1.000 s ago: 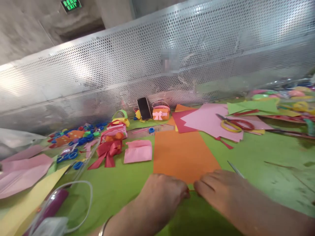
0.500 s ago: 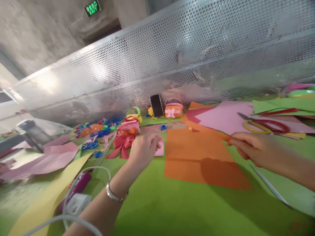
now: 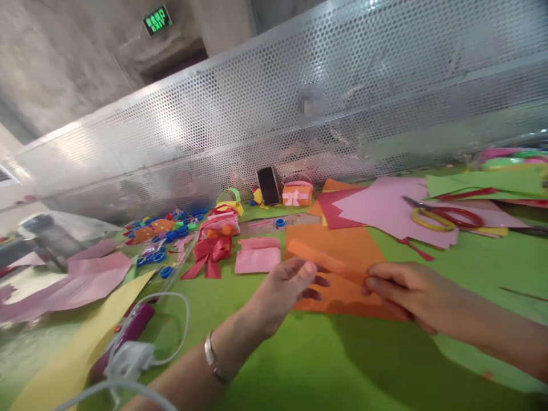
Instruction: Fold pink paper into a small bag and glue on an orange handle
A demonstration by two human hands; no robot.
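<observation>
The paper strip (image 3: 338,264) above the orange sheet (image 3: 351,240) looks light and easily creased, best held by its ends; right hand (image 3: 405,288) grip pinches one, left hand (image 3: 280,294) parted.

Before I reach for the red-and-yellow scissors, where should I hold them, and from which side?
Probably best by the red loop and yellow loop, coming from the right with the right hand, once it lets go of the orange strip. The scissors lie on the pink paper, loops to the right and blades pointing left, so this approach should avoid the tips.
</observation>
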